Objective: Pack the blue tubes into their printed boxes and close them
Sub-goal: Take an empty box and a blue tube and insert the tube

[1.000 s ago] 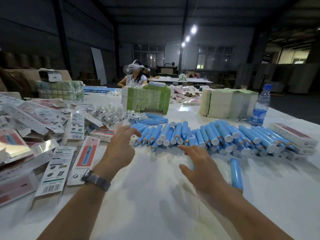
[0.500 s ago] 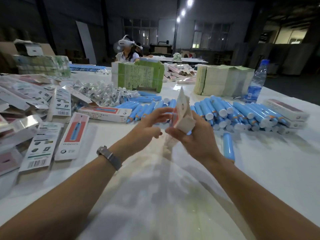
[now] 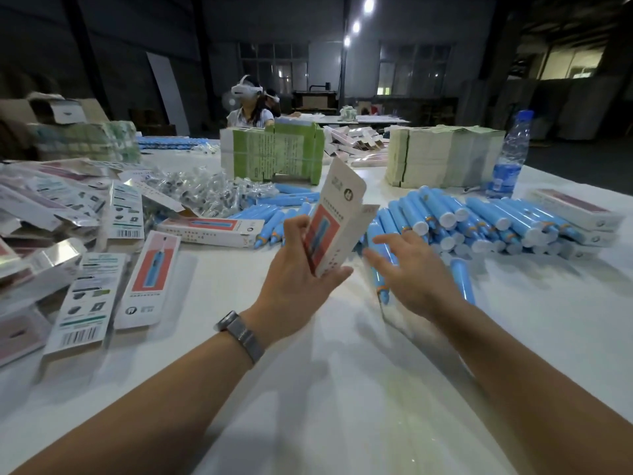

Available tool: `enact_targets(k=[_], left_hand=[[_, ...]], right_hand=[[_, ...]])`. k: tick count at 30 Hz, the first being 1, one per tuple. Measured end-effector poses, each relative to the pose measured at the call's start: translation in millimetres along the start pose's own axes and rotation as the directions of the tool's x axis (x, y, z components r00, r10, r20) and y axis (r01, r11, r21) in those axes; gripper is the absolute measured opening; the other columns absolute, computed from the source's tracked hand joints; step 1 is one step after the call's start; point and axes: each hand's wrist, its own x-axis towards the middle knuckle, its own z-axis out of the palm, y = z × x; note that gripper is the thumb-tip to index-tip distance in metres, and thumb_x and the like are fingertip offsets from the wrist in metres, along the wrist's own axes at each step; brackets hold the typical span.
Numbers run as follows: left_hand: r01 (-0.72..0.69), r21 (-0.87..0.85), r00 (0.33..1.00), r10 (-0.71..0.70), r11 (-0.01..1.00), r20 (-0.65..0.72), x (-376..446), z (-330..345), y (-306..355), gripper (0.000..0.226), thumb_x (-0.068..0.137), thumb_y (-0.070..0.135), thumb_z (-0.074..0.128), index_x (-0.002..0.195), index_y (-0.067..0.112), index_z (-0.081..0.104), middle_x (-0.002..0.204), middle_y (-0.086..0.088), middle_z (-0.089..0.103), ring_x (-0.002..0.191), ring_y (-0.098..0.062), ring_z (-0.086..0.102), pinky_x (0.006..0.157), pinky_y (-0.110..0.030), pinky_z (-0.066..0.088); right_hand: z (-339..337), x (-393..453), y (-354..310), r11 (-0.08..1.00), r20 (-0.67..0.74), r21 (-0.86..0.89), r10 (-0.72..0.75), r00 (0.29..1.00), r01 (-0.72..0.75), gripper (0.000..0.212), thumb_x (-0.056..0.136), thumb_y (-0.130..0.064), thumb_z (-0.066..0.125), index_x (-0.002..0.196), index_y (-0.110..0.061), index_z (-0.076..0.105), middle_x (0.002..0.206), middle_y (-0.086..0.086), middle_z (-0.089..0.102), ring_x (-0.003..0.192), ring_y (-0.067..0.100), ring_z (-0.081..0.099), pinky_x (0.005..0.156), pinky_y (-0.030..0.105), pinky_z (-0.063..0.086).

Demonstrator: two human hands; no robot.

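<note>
My left hand (image 3: pixel 297 273) grips a printed box (image 3: pixel 337 217), white with a red panel, held upright with its top flap raised. My right hand (image 3: pixel 412 274) hovers just right of the box, fingers spread over a blue tube (image 3: pixel 379 265) lying on the white table (image 3: pixel 342 389). I cannot tell whether the fingers touch that tube. A long heap of blue tubes (image 3: pixel 479 221) with white caps stretches across the table behind both hands. One single tube (image 3: pixel 463 281) lies apart, right of my right hand.
Flat printed boxes (image 3: pixel 150 269) and a pile of more lie at the left, one assembled box (image 3: pixel 212 231) beyond them. Closed boxes (image 3: pixel 575 209) sit far right beside a water bottle (image 3: pixel 510 156). Stacked leaflets (image 3: pixel 442 159) and a green bundle (image 3: pixel 274 154) stand behind. Two people sit at the far side.
My left hand picked up a box and both hands worked it open. Now the left hand alone holds it and the right hand has come off, moving right over the tubes.
</note>
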Motion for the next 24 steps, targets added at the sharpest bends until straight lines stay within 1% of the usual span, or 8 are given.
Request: enact_targets(k=[3,8,10,14,17,19,22,24], left_hand=[[0.005,-0.003,1.0,-0.006,1.0,-0.02,1,-2,-6,0.071,0.078,0.03,0.084,0.109,0.046,0.022,0.106,0.028,0.054,0.093,0.016,0.056,0.072,-0.004,0.046],[-0.021,0.038,1.0,0.021,0.999,-0.021,-2,0,-7,0.072,0.077,0.036,0.083,0.11,0.046,0.021,0.11,0.023,0.054,0.096,0.007,0.059,0.073,-0.018,0.055],[-0.062,0.08,0.997,0.066,0.995,-0.044,0,-3,-5,0.072,0.077,0.038,0.084,0.11,0.047,0.021,0.109,0.017,0.056,0.093,-0.003,0.062,0.076,-0.034,0.058],[-0.176,0.188,0.981,0.187,0.966,-0.041,9,-14,-7,0.06,0.079,0.043,0.073,0.117,0.033,0.028,0.116,-0.004,0.057,0.098,-0.031,0.06,0.077,-0.052,0.054],[-0.228,0.259,0.969,0.244,0.938,-0.03,14,-21,-14,0.055,0.082,0.036,0.069,0.119,0.027,0.03,0.113,-0.011,0.056,0.096,-0.035,0.055,0.08,-0.055,0.05],[-0.215,0.262,0.969,0.238,0.941,-0.061,15,-23,-20,0.051,0.083,0.031,0.069,0.121,0.019,0.036,0.111,-0.011,0.056,0.095,-0.035,0.053,0.083,-0.056,0.047],[-0.218,0.277,0.966,0.248,0.936,-0.078,15,-23,-26,0.046,0.085,0.025,0.07,0.119,0.007,0.045,0.11,-0.01,0.056,0.095,-0.036,0.052,0.085,-0.059,0.045],[-0.247,0.269,0.96,0.272,0.931,-0.06,13,-22,-25,0.046,0.085,0.025,0.069,0.12,0.017,0.04,0.113,0.001,0.051,0.099,-0.029,0.048,0.088,-0.054,0.045]], right_hand=[[4,2,6,0.94,0.164,-0.331,0.145,0.976,-0.085,0.049,0.088,-0.053,0.054,0.135,-0.042,0.046,0.124,-0.005,0.052,0.113,0.02,0.052,0.09,0.036,0.046],[6,0,2,0.962,0.085,-0.252,0.126,0.988,-0.101,0.043,0.087,-0.034,0.055,0.129,-0.041,0.053,0.102,-0.003,0.062,0.093,0.021,0.057,0.076,0.032,0.044],[-1,2,1,0.987,-0.093,-0.129,0.082,0.992,-0.093,0.035,0.09,-0.029,0.054,0.123,-0.034,0.061,0.103,-0.001,0.067,0.091,0.02,0.059,0.075,0.032,0.041],[-24,5,-8,0.929,-0.454,0.363,0.107,0.885,0.075,0.013,0.088,-0.021,0.056,0.096,-0.025,0.065,0.067,-0.006,0.062,0.057,0.004,0.056,0.059,0.028,0.044],[-44,1,-19,0.654,-0.477,0.728,0.264,0.838,0.208,0.004,0.088,-0.02,0.062,0.086,-0.023,0.061,0.067,0.002,0.064,0.054,0.009,0.058,0.047,0.021,0.042],[-55,-3,-22,0.491,-0.451,0.833,0.332,0.828,0.257,0.008,0.088,-0.021,0.062,0.081,-0.023,0.06,0.06,-0.001,0.059,0.051,0.011,0.052,0.043,0.019,0.037],[-63,-6,-22,0.429,-0.448,0.858,0.351,0.822,0.284,0.009,0.089,-0.024,0.059,0.08,-0.023,0.059,0.057,-0.002,0.053,0.049,0.013,0.045,0.041,0.019,0.033],[-62,-7,-25,0.441,-0.464,0.841,0.293,0.836,0.312,0.009,0.089,-0.024,0.058,0.08,-0.024,0.058,0.057,-0.005,0.051,0.05,0.011,0.044,0.041,0.019,0.033]])
